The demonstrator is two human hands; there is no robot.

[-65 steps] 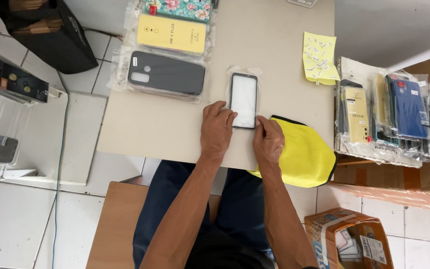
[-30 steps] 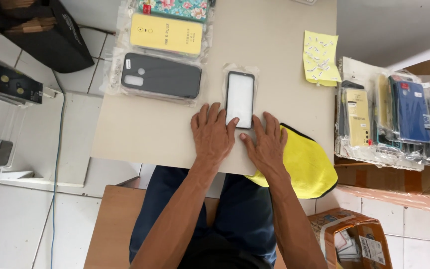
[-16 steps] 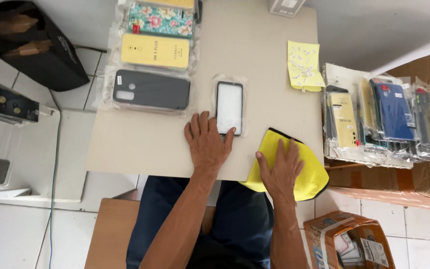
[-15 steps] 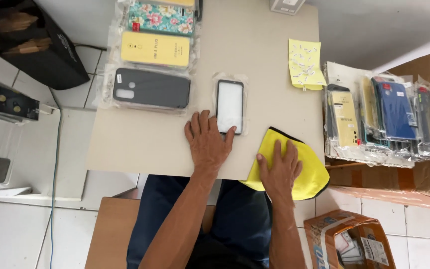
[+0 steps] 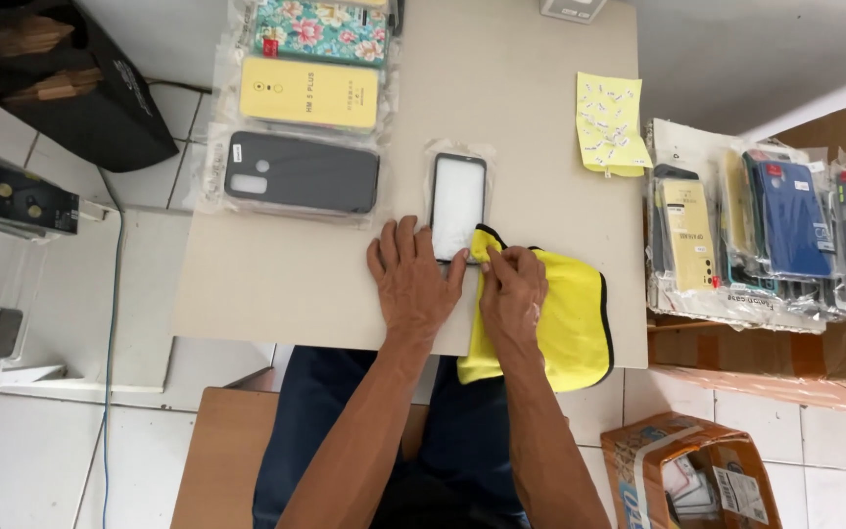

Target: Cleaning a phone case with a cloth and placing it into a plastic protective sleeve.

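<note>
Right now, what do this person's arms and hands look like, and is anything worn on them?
Both forearms are bare all the way into the frame, with no sleeves showing. The left hand and the right hand wear no gloves, and no watch, ring or bracelet can be made out. The fingers are bare. Below the arms, dark blue trousers cover the legs.

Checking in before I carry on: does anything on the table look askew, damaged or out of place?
Only the yellow cloth: it hangs partly off the table near edge, one corner lapping the black-framed glass panel. The right hand rests on it, the left hand beside the panel. Nothing looks damaged or spilled.
</note>
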